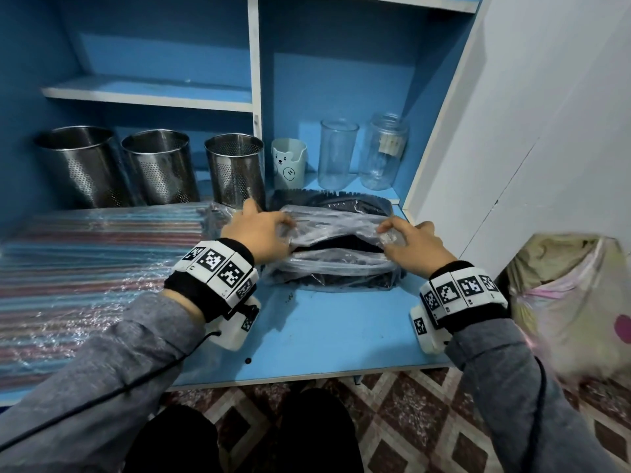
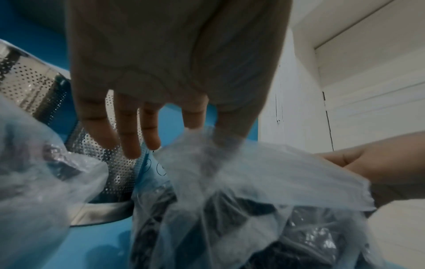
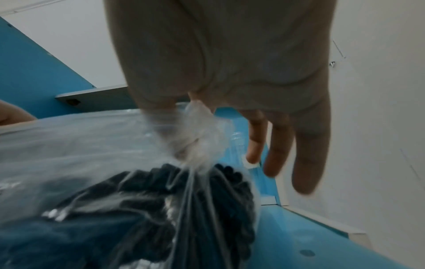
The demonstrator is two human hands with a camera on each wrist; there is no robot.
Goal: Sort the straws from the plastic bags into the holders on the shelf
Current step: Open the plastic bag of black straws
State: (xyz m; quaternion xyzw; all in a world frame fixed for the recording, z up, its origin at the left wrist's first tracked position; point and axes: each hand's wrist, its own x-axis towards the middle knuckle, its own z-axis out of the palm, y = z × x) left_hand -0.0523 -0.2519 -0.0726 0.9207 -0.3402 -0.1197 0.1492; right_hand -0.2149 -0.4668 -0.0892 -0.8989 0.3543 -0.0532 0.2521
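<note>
A clear plastic bag (image 1: 336,230) full of black straws (image 1: 341,242) lies on the blue shelf top (image 1: 324,336). My left hand (image 1: 269,227) pinches the bag's left upper edge (image 2: 202,143) between thumb and forefinger. My right hand (image 1: 399,235) pinches a bunch of the bag's right edge (image 3: 195,131), other fingers (image 3: 276,151) loose. The bag's mouth gapes between the hands, black straws (image 3: 218,191) showing inside. Three perforated steel holders (image 1: 160,167) stand at the back left. A second bag of coloured striped straws (image 1: 85,261) lies flat on the left.
A pale bear-face cup (image 1: 288,163), a clear glass (image 1: 338,153) and a clear jar (image 1: 384,151) stand behind the bag. A white wall panel (image 1: 529,131) closes the right side. A stuffed plastic bag (image 1: 573,302) sits lower right. The tiled floor (image 1: 392,421) lies below the shelf edge.
</note>
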